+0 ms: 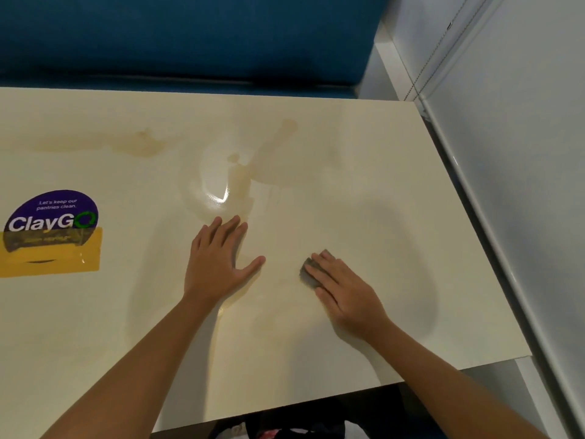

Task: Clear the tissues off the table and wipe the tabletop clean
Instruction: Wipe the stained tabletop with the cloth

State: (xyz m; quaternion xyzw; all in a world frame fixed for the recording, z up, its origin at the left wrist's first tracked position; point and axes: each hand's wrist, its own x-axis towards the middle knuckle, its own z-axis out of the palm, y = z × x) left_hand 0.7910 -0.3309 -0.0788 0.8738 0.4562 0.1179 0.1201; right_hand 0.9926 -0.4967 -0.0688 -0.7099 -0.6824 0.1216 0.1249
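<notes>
The cream table (348, 153) bears a ClayGo sticker (50, 229), brownish stains (240, 175) and a grey sponge (308, 267).

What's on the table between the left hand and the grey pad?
Head view: only bare tabletop lies between the left hand and the grey pad, which the right hand presses flat.

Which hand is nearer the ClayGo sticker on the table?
Left. The left hand lies flat on the table, right of the ClayGo sticker; the right hand is farther right, pressing a grey pad.
</notes>
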